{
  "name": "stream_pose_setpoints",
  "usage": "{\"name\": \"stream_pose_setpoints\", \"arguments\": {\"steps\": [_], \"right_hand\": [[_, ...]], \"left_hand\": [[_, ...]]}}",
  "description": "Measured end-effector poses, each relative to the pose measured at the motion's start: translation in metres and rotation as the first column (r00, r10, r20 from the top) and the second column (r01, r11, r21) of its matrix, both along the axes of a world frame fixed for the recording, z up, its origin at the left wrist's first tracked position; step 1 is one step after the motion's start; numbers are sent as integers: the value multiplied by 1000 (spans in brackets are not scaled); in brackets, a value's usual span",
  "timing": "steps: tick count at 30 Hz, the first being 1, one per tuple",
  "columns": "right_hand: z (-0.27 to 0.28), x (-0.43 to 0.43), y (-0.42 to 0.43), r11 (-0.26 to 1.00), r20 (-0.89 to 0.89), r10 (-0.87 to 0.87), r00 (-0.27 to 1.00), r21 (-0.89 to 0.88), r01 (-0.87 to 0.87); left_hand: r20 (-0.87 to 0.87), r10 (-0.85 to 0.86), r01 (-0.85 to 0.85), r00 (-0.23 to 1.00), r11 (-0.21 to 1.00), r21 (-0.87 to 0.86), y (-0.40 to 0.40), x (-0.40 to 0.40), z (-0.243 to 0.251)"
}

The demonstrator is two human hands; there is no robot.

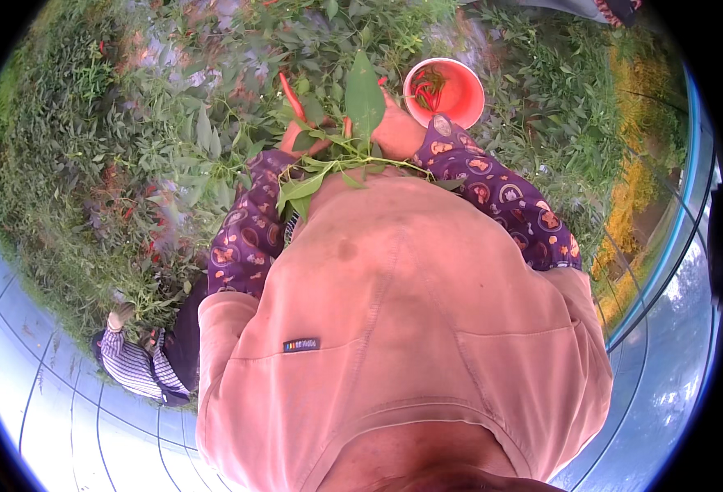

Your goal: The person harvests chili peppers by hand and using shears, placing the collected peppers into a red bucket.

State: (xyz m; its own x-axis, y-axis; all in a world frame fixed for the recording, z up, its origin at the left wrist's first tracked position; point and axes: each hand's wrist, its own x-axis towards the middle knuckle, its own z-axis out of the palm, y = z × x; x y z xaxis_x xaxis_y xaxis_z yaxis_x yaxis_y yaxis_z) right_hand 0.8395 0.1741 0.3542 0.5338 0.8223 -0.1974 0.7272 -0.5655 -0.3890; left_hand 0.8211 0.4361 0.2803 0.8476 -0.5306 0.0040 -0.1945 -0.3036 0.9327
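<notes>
My left hand [297, 140] is left of centre among pepper leaves, its fingers partly covered. A long red chili pepper [292, 97] sticks up from it, its lower end at the fingers. My right hand [400, 129] lies just behind a large green leaf [365, 98], which hides part of it; a small red tip [382, 80] shows beside its fingers. Leafy pepper stems [361, 158] cross in front of both wrists. Close to the right hand, a bucket [464, 92] with a white rim and red inside holds several red chilies [426, 89] and some darker ones.
Dense pepper plants [263, 49] surround the hands, with red chilies [155, 237] low on the left. Another person in a striped shirt [130, 366] is among plants at lower left. Part of a dark garment [573, 7] shows at top right. Yellow growth [623, 215] runs along the right.
</notes>
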Motion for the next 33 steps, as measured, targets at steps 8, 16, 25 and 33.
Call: {"name": "stream_pose_setpoints", "arguments": {"steps": [8,16,25,33], "right_hand": [[80,16,27,922,-320,-294,901,-342,179],[120,23,-58,695,-355,-717,600,-295,655],[160,76,-87,-142,-975,52,215,206,968],[130,39,29,1000,-246,-9,969,17,13]], "left_hand": [[-427,193,-329,883,904,-272,32,-18,-65],[259,-33,17,965,998,62,6,8,-33],[153,45,-73,987,980,184,15,11,-32],[-4,68,-68,998,998,-6,3,12,-27]]}}
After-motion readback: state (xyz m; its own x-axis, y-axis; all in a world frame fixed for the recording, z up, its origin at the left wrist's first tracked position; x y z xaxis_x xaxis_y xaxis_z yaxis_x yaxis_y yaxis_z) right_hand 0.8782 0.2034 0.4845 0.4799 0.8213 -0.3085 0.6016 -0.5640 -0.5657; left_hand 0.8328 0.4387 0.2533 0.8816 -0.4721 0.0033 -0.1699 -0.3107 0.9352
